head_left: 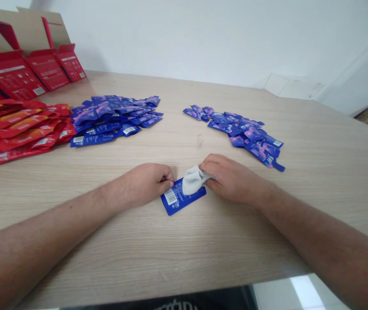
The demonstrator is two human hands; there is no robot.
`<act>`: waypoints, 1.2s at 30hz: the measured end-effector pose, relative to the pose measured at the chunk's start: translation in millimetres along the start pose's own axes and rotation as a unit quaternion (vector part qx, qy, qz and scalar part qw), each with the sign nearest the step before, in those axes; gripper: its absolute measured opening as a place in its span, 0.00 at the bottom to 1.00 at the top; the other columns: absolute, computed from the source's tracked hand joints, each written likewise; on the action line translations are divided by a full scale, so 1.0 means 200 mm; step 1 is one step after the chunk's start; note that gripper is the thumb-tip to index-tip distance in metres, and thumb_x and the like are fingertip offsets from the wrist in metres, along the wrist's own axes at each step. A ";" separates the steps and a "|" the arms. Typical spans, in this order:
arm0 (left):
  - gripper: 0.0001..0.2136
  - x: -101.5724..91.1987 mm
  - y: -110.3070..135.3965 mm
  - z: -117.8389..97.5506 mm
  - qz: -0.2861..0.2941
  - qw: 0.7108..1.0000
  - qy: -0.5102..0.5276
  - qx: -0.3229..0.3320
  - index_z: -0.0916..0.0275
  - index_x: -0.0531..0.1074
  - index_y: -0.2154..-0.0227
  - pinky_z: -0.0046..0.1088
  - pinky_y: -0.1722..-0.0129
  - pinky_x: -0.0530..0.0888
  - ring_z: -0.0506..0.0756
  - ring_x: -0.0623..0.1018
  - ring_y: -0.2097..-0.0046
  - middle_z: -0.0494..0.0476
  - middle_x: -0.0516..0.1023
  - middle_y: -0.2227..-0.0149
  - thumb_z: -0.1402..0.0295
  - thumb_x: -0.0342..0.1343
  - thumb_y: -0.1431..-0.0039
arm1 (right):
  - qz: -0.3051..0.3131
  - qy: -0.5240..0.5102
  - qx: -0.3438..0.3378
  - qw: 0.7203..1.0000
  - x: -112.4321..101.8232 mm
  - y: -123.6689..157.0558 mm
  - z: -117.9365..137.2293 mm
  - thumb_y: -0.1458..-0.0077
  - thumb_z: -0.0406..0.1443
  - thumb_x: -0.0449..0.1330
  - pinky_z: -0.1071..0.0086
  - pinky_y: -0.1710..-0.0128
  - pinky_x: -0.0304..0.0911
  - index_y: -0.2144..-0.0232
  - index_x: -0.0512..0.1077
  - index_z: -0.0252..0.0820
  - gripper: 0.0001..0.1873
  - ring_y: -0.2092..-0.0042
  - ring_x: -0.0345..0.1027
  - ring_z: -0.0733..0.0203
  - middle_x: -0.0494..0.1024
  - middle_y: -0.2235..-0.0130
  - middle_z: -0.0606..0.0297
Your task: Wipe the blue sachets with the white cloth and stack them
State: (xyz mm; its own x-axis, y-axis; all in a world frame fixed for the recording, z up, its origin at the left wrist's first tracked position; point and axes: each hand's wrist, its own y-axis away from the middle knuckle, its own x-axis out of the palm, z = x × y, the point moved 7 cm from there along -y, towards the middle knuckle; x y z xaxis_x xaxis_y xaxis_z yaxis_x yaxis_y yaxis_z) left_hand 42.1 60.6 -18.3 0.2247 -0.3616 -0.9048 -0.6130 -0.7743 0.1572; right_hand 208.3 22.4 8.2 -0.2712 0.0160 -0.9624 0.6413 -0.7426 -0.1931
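A blue packet (pixel 179 201) with a white barcode lies flat on the wooden table (pixel 184 241) in front of me. My left hand (pixel 146 183) is closed, its fingertips pinching the packet's left edge. My right hand (pixel 232 178) is closed around a small white cloth (pixel 192 178), which rests on the packet's upper right part. A pile of blue packets (pixel 115 118) lies to the far left, and a looser spread of blue packets (pixel 242 133) lies to the far right.
Red packets (pixel 19 129) are heaped at the left edge. Open red-and-brown cardboard boxes (pixel 29 60) stand at the back left against the white wall. The table's near edge (pixel 171 297) runs just below my forearms.
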 end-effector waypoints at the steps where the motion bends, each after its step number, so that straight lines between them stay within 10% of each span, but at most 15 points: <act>1: 0.09 0.00 0.00 0.00 -0.004 1.000 0.000 0.001 0.56 0.75 0.69 0.27 0.71 0.63 0.51 0.74 0.70 0.48 0.79 0.71 0.64 0.50 0.42 | -0.006 0.004 0.007 1.000 0.00 0.00 0.02 0.43 0.29 0.57 0.62 0.52 0.62 0.60 0.71 0.38 0.08 0.56 0.65 0.55 0.72 0.59 0.58; 8: 0.09 0.03 0.02 -0.05 -0.011 0.999 0.017 0.031 0.57 0.75 0.68 0.26 0.71 0.64 0.52 0.75 0.68 0.49 0.80 0.69 0.66 0.50 0.42 | 0.030 0.012 -0.111 0.993 0.03 0.00 0.32 0.36 0.32 0.53 0.61 0.51 0.61 0.60 0.73 0.40 0.08 0.56 0.64 0.56 0.72 0.60 0.58; 16: 0.08 0.03 0.01 -0.04 -0.027 0.999 0.012 0.015 0.57 0.74 0.69 0.27 0.72 0.61 0.51 0.73 0.70 0.48 0.78 0.72 0.65 0.49 0.41 | 0.020 0.032 -0.011 0.999 0.01 0.00 0.14 0.41 0.29 0.56 0.61 0.53 0.61 0.60 0.72 0.38 0.07 0.55 0.64 0.55 0.72 0.58 0.57; 22: 0.10 0.03 0.01 -0.03 -0.025 0.999 0.007 0.026 0.57 0.73 0.69 0.27 0.73 0.60 0.51 0.72 0.71 0.49 0.77 0.72 0.63 0.48 0.40 | 0.061 0.021 -0.123 0.990 0.04 0.03 0.30 0.38 0.33 0.56 0.61 0.53 0.60 0.61 0.73 0.41 0.06 0.56 0.64 0.56 0.73 0.61 0.60; 28: 0.09 0.03 0.01 -0.02 -0.031 0.999 0.024 0.017 0.57 0.73 0.68 0.26 0.73 0.61 0.50 0.72 0.72 0.48 0.77 0.73 0.66 0.48 0.42 | -0.003 0.030 -0.011 0.999 0.00 0.00 0.15 0.39 0.30 0.55 0.61 0.54 0.61 0.61 0.72 0.38 0.07 0.57 0.63 0.55 0.73 0.59 0.57; 33: 0.10 0.03 0.01 -0.03 -0.023 0.999 0.016 0.030 0.57 0.73 0.68 0.26 0.72 0.61 0.51 0.73 0.71 0.49 0.77 0.72 0.63 0.48 0.40 | 0.051 0.016 -0.131 0.990 0.04 0.02 0.32 0.38 0.32 0.55 0.61 0.52 0.59 0.61 0.73 0.41 0.06 0.56 0.64 0.56 0.74 0.61 0.60; 36: 0.09 0.03 0.01 -0.03 -0.020 0.999 0.021 0.028 0.57 0.73 0.68 0.26 0.72 0.61 0.51 0.73 0.71 0.48 0.77 0.72 0.64 0.48 0.41 | 0.061 0.018 -0.090 0.994 0.03 0.02 0.25 0.40 0.31 0.56 0.62 0.54 0.60 0.62 0.72 0.40 0.06 0.57 0.64 0.56 0.73 0.61 0.59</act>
State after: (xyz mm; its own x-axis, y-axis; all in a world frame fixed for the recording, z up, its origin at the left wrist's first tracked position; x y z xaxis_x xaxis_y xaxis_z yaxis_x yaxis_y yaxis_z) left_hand 46.9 53.8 -22.1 0.2812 -0.3532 -0.8923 -0.6442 -0.7586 0.0972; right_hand 173.2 -14.8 11.3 -0.1605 -0.0404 -0.9862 0.7862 -0.6094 -0.1030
